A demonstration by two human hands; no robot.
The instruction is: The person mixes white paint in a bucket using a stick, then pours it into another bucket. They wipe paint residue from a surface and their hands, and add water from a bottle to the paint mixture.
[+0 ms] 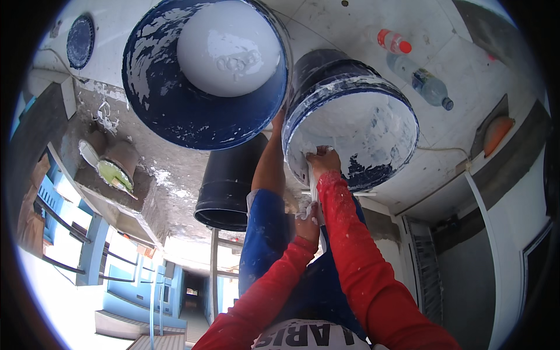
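Note:
My right hand (pixel 325 161) is closed at the near left rim of a dark blue bucket (pixel 411 131), whose inside is coated with white paste. From its fingers a limp, white-smeared strip (pixel 313 185) hangs over the rim; whether it is cloth or plastic I cannot tell. Lower down, my left hand (pixel 307 224) is closed round the strip's lower part, its fingers smeared white. To the left stands a larger blue tub (pixel 140 76) with smooth white paint-like liquid (pixel 227 49) in it and dried splashes on its wall.
A black bucket (pixel 224 192) is beside my left leg. Two plastic bottles, one with a red cap (pixel 394 41) and one clear (pixel 429 87), lie on the tiled floor. A round dark lid (pixel 80 41) is at far left. Paint-spattered containers (pixel 116 166) sit on the left.

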